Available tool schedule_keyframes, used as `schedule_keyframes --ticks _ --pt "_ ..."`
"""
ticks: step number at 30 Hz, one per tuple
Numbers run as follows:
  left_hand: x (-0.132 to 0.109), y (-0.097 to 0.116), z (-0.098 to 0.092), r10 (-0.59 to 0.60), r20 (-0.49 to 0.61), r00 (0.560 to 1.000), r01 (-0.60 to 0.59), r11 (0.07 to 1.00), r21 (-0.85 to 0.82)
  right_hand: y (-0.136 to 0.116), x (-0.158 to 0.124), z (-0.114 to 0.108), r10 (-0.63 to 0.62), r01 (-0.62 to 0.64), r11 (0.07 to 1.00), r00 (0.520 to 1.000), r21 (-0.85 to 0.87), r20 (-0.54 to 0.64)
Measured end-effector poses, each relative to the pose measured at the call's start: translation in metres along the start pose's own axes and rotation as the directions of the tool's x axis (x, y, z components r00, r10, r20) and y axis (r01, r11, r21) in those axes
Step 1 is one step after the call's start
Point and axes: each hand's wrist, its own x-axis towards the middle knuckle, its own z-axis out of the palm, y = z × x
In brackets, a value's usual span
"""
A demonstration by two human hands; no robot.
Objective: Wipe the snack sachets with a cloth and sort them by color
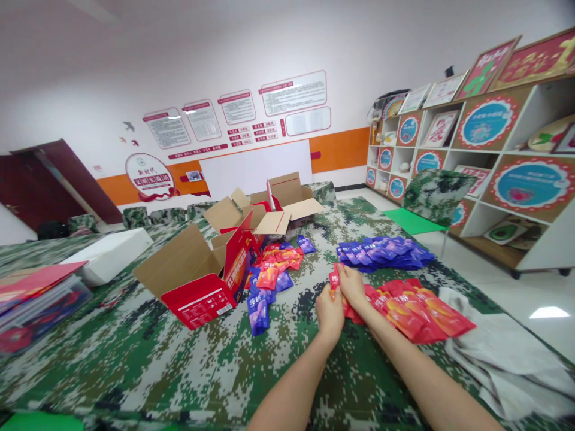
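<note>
Both hands meet on a red packet (334, 278) held upright above the table. My left hand (330, 314) grips its lower part, with the fingers closed. My right hand (351, 286) is closed on the packet's right edge; its fingertips are partly hidden. Just right of the hands lies an overlapping row of red packets (411, 308) with an orange print. Beyond it is a row of purple packets (381, 251). A loose heap of mixed packets sits to the left, with a red packet (268, 275) on top and a purple packet (258, 312) nearest me.
An open red carton (197, 296) stands left of the heap, with another open carton (291, 191) behind. A grey cloth (507, 353) lies at the right edge of the camouflage tablecloth (188, 371). Far left are a white foam box (108, 257) and a clear plastic bin (49, 308).
</note>
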Motion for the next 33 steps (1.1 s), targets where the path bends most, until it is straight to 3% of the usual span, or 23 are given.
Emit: schedule_keyframes --ticks 6,11,19,26,33 --pt "0.0 0.006 -0.011 0.012 -0.007 1.0 -0.011 0.994 0.112 0.008 0.007 0.014 0.0 -0.002 0.999 0.999 0.034 0.05" --pt "-0.004 0.005 -0.003 -0.031 0.006 1.0 0.031 0.998 0.049 0.008 0.005 -0.009 -0.013 0.012 1.0 0.999 0.022 0.038" --pt "-0.009 0.003 0.032 0.042 0.152 0.987 -0.025 0.994 -0.111 0.027 -0.005 -0.074 -0.026 0.008 0.99 0.992 -0.139 -0.124" --pt "-0.026 0.031 0.07 0.039 0.339 0.94 0.024 0.983 -0.18 0.038 0.003 -0.083 -0.027 0.002 0.985 0.989 -0.171 -0.142" --pt "-0.038 0.06 0.088 -0.028 0.349 0.937 0.123 0.959 -0.255 0.047 0.011 -0.093 -0.033 0.012 0.99 0.989 -0.141 -0.144"
